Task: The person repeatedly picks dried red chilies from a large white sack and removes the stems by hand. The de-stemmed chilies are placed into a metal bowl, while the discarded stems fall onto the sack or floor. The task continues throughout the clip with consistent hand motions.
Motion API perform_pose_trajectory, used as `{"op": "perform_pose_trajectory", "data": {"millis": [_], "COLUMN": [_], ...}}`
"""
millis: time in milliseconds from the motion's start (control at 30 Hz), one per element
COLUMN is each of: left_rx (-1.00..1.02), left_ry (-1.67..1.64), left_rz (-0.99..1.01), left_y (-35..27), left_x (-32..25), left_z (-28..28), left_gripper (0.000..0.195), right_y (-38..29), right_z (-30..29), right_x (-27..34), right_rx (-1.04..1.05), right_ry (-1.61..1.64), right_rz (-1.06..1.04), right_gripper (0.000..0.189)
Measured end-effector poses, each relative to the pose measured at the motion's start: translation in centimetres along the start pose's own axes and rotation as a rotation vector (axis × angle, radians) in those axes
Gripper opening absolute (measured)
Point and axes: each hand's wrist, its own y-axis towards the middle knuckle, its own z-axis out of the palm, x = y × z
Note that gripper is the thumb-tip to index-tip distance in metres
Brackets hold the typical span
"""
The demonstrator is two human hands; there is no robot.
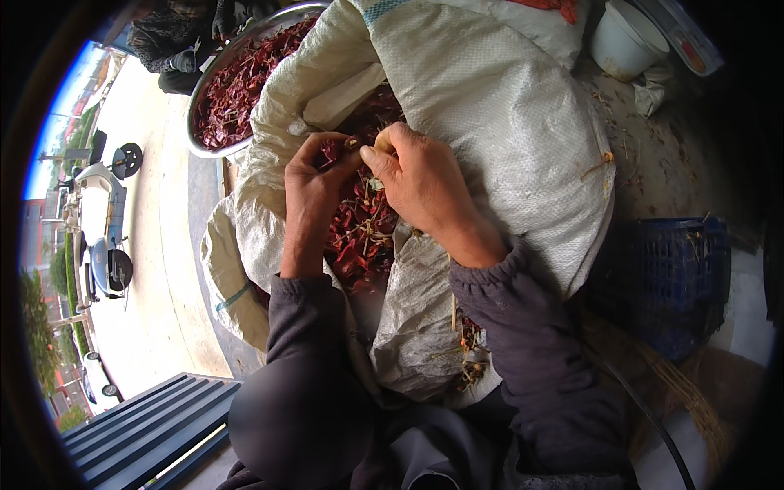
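Observation:
A wide white woven sack [478, 104] lies open before me with its mouth folded back. Dark red dried chili peppers [361, 239], many with thin stalks, fill the opening. Above them my left hand [315, 174] curls around a dried red chili pepper [329, 153], its pale stem end showing at the fingertips. My right hand [419, 177] meets it there, thumb and forefinger pinched at that stem end; the exact grip is partly hidden by the fingers. Loose stalks [471, 367] rest on a lower fold of the sack.
A metal basin [199, 144] of red peppers stands at upper left, beside another person's gloved hand [184, 60]. A blue plastic crate [667, 275] and a white bucket [631, 43] are on the right. A slatted metal panel [153, 429] stands lower left; a scooter [101, 226] is parked outside.

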Motion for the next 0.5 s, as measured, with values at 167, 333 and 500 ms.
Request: {"op": "perform_pose_trajectory", "data": {"millis": [167, 333, 500], "left_rx": [0.072, 0.092, 0.081], "left_ry": [0.124, -0.06, 0.135], "left_rz": [0.064, -0.076, 0.027], "left_y": [-0.5, -1.0, -0.9], "left_x": [0.1, -0.7, -0.6], "left_z": [0.7, 0.7, 0.8], "left_gripper": [0.024, 0.021, 0.017], "right_y": [0.4, 0.5, 0.4], "right_z": [-0.2, -1.1, -0.9], "right_x": [0.3, 0.7, 0.3], "right_rx": [-0.03, 0.026, -0.011], "right_ry": [-0.024, 0.205, -0.174], "right_rz": [-0.023, 0.179, -0.085], "right_gripper": [0.023, 0.022, 0.013]}}
